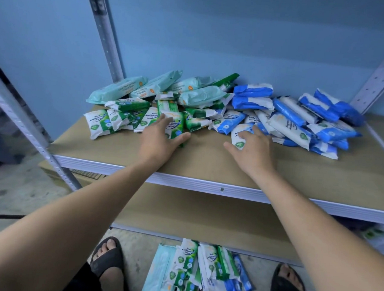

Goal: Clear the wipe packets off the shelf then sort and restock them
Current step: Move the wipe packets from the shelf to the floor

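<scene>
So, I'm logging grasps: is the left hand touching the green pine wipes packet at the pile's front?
Touching. In the head view the left hand has fingers lying on the green pine packet, thumb against its near edge.

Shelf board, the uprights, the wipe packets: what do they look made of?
Shelf board: probably fibreboard or similar pressed wood, matt brown, no grain showing.
Uprights: likely painted or coated metal, pale grey, with rows of punched holes.
Wipe packets: thin printed plastic film by the look, slightly glossy, crinkled, with crimped ends. The wipes inside are hidden.
</scene>
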{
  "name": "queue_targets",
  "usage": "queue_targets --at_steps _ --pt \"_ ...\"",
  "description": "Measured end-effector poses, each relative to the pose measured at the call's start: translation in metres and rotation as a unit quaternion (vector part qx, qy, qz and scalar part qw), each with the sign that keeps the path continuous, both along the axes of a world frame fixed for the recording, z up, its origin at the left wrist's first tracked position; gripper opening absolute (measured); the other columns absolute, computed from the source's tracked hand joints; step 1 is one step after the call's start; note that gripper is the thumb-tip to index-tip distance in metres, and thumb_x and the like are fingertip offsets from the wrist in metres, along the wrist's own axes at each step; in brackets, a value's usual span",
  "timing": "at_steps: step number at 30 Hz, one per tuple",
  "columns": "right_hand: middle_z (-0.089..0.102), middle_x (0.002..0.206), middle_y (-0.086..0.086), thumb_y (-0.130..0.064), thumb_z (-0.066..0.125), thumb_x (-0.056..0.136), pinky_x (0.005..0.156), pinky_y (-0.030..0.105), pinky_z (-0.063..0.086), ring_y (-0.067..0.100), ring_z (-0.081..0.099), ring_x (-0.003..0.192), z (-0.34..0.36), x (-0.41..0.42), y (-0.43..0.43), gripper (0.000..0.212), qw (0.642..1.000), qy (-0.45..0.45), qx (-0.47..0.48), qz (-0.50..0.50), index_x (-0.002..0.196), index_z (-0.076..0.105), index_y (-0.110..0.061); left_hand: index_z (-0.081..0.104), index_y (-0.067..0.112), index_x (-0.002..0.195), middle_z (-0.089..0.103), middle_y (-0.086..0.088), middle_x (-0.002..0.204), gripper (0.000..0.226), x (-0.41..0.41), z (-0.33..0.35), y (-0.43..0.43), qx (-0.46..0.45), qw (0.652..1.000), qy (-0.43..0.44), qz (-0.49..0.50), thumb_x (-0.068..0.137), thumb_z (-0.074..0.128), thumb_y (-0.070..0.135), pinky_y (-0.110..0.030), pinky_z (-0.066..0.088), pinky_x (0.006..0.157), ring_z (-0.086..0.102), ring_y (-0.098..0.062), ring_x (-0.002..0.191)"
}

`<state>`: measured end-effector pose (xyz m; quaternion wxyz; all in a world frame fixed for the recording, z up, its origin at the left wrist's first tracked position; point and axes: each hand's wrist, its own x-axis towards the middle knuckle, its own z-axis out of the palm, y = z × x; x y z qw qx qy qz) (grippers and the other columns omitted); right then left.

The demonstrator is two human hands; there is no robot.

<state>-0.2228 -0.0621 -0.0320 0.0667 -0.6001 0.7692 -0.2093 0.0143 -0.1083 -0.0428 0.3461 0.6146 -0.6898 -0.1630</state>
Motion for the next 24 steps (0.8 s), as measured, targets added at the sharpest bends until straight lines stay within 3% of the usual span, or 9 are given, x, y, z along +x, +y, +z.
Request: queue_targets --at_steps 4,6,8,12,15,20,24 --pt "0.059 0.125 0.005 -0.028 0.068 0.085 0.086 0.039 0.050 0.032 0.056 0.113 0.003 -0.004 0.010 0.026 0.999 -0.032 -0.037 0.012 0.106 0.066 -0.013 0.057 0.020 0.139 0.046 -0.005 0.154 0.060 -0.002 0.003 0.001 0.019 0.999 -0.035 0.020 0.085 0.073 0.041 -0.032 0.044 0.100 0.055 -0.026 0.127" --pt "0.060 0.107 -0.001 -0.026 0.067 0.083 0.075 0.035 0.047 0.026 0.057 0.100 0.010 -0.006 0.021 0.020 0.999 -0.027 -0.019 0.003 0.099 0.062 -0.016 0.059 0.022 0.135 0.065 -0.009 0.131 0.054 0.002 0.004 0.008 0.027 0.999 -0.036 0.021 0.084 0.071 0.034 -0.032 0.047 0.086 0.060 -0.028 0.112" --pt "0.056 0.096 -0.001 -0.030 0.065 0.085 0.068 0.032 0.041 0.025 0.053 0.090 0.018 -0.006 0.031 0.021 1.000 0.013 0.012 -0.015 0.101 0.060 -0.018 0.061 0.025 0.128 0.071 -0.008 0.109 0.048 0.006 0.004 0.017 0.033 0.999 -0.030 0.021 0.082 0.070 0.034 -0.035 0.050 0.081 0.061 -0.027 0.098" --pt "0.065 0.099 0.006 -0.033 0.062 0.090 0.066 0.031 0.041 0.026 0.051 0.082 0.019 -0.002 0.049 0.024 0.998 0.060 0.021 -0.012 0.107 0.057 -0.019 0.063 0.026 0.122 0.073 -0.004 0.109 0.042 0.014 -0.004 0.037 0.038 0.998 -0.044 0.012 0.082 0.071 0.036 -0.038 0.053 0.083 0.063 -0.027 0.095" --pt "0.067 0.097 0.008 -0.037 0.066 0.091 0.064 0.031 0.039 0.030 0.057 0.087 0.017 0.001 0.059 0.023 0.999 0.053 0.008 -0.006 0.097 0.052 -0.019 0.065 0.022 0.122 0.071 -0.004 0.118 0.045 0.018 -0.006 0.051 0.023 0.999 -0.046 -0.002 0.085 0.075 0.044 -0.036 0.051 0.083 0.064 -0.027 0.103" --pt "0.066 0.097 0.005 -0.028 0.066 0.089 0.062 0.031 0.034 0.026 0.049 0.081 0.014 0.007 0.085 0.019 0.999 0.034 -0.019 0.009 0.089 0.050 -0.018 0.066 0.021 0.121 0.072 -0.005 0.114 0.042 0.020 -0.006 0.085 0.007 1.000 -0.029 -0.003 0.084 0.078 0.039 -0.030 0.047 0.071 0.065 -0.023 0.091" --pt "0.067 0.110 0.003 -0.028 0.067 0.088 0.066 0.035 0.040 0.030 0.054 0.093 0.002 0.019 0.120 0.021 0.997 0.024 -0.057 0.051 0.105 0.057 -0.019 0.067 0.024 0.120 0.062 0.010 0.137 0.039 0.024 -0.022 0.122 -0.036 0.998 0.053 -0.028 0.084 0.080 0.029 -0.032 0.055 0.084 0.068 -0.013 0.101"
